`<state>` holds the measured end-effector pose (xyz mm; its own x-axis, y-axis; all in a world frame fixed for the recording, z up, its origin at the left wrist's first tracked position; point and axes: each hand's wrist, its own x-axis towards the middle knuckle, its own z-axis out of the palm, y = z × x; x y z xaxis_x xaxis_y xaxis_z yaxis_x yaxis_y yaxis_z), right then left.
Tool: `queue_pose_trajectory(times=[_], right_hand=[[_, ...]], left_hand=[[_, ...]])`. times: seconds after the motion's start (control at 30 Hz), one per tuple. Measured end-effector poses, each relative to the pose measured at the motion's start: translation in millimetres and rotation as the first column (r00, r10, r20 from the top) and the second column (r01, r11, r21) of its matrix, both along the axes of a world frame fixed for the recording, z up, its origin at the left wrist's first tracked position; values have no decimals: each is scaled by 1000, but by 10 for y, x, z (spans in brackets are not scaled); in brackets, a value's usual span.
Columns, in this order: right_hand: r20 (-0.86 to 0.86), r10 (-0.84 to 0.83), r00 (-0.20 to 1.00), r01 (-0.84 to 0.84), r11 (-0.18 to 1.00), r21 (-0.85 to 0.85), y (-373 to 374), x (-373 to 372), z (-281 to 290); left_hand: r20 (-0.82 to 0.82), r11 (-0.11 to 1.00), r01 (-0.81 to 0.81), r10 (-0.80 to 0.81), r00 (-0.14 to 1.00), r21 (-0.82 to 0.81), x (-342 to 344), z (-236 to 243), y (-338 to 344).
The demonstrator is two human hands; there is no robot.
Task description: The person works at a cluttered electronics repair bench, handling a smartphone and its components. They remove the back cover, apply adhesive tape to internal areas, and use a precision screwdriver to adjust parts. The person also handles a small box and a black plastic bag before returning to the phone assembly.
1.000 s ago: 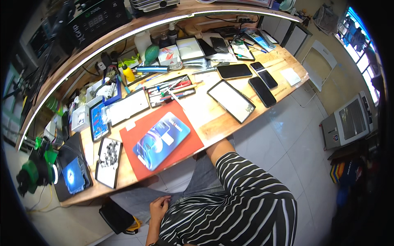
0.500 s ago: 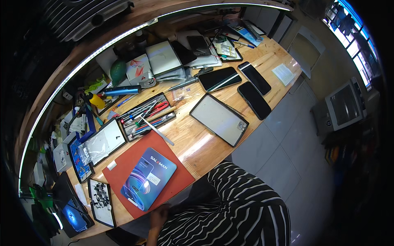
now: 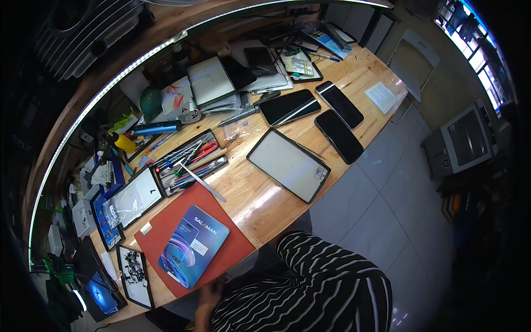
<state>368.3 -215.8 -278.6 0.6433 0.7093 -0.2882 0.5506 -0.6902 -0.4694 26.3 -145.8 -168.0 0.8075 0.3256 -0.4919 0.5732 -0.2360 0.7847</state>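
Just off the front edge of the table is my left hand (image 3: 210, 294), low and in shadow, its fingers too dark to make out. My right hand is out of sight; a black-and-white striped sleeve (image 3: 337, 271) covers that side. Closest to my left hand lies a flat blue-purple package (image 3: 194, 246) with a phone pictured on it. It rests tilted on a red-orange mat (image 3: 150, 243), and neither visible hand part touches it. A pale, thin pry tool (image 3: 207, 183) lies across the mat's far edge.
Beyond the mat is a tool tray (image 3: 191, 157) with red-handled pliers. An empty-looking shallow tray (image 3: 287, 166) and three dark phones (image 3: 338, 135) lie to the right. A tray of small dark parts (image 3: 134, 274) sits left. Boxes (image 3: 210, 80) crowd the back; a stool (image 3: 417, 61) stands beyond.
The whole view has shifted slightly, so the table's things sit a little further left. My left hand stays low by the table edge; nothing on the table has visibly been moved.
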Motion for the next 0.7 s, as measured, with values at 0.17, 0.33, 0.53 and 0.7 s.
queue_pose_trajectory(times=[0.17, 0.33, 0.53, 0.7], right_hand=[[-19, 72, 997, -69, 991, 117, -247, -216, 372], [-335, 398, 854, -294, 900, 320, -1059, -540, 1154], [-685, 612, 396, -219, 787, 576, -2116, 112, 2624], [-183, 31, 983, 78, 824, 561, -2011, 893, 3306]], left_hand=[[-107, 912, -27, -19, 994, -409, 263, 788, -12], [167, 737, 460, -439, 883, -495, 485, 1374, 74], [341, 664, 287, -51, 939, -690, 450, 1740, 120], [618, 894, -78, 366, 696, -441, 359, 1787, 115]])
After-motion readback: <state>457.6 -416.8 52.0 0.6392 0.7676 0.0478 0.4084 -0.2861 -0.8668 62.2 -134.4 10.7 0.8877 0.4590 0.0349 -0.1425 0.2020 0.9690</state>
